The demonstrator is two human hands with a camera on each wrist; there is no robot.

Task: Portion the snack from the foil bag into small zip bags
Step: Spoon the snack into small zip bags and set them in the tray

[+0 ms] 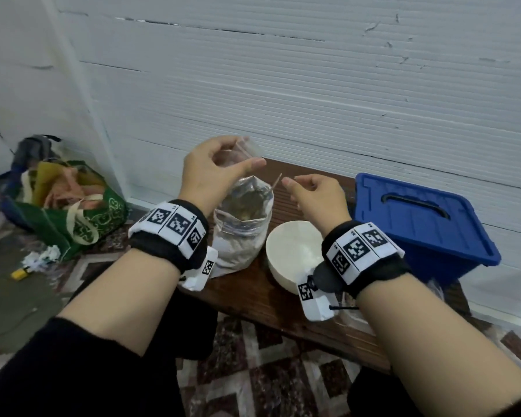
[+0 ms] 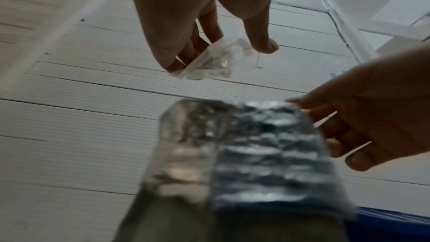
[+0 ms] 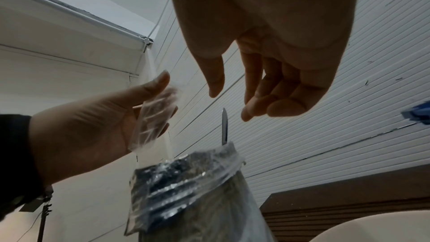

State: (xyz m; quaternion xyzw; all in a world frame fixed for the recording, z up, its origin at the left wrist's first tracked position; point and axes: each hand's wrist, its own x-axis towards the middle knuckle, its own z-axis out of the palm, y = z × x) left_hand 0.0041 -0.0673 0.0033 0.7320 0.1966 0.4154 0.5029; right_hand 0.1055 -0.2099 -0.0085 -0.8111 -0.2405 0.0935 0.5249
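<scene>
Presently, findings by size:
Table (image 1: 253, 299): dark wood, set against the wall; near edge partly hidden by forearms.
Blue bin (image 1: 424, 224): lid on, no legible label.
Foil bag (image 1: 241, 224): upright on the table, mouth open, brown snack visible inside; a thin handle (image 3: 224, 126) sticks out, its lower end hidden.
White bowl (image 1: 292, 251): just right of the bag, partly covered by the wrist.
Left hand (image 1: 214, 173): above the bag, thumb and fingers pinching a small clear zip bag (image 2: 214, 62); contents indistinct.
Right hand (image 1: 316, 191): loosely curled, holding nothing, near the handle.
Wristbands: square coded markers only; no readable text.
</scene>
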